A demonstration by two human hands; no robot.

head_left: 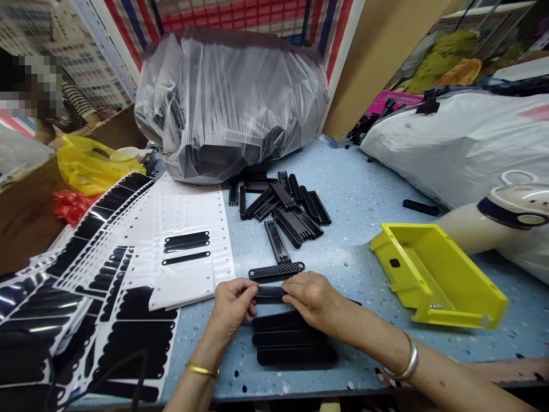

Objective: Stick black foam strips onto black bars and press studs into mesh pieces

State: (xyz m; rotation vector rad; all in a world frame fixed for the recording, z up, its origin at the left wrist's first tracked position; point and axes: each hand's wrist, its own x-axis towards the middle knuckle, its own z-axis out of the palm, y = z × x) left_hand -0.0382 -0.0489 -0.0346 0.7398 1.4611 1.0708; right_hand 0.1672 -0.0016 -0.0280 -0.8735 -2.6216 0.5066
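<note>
**Black plastic strip (269,294) gripped at both ends**

One end is pinched by the left hand (231,303) and the other by the right hand (313,297), low over the pale blue speckled table (351,194), just beside a black perforated plastic bar (277,270). It is judged light, stiff and smooth; the ends are best taken.

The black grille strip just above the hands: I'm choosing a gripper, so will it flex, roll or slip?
Probably stiff: the grille strip lies dead straight, like those in the pile behind. Likely light, being thin and perforated. It lies flat on the table, so it should slide rather than roll.
</note>
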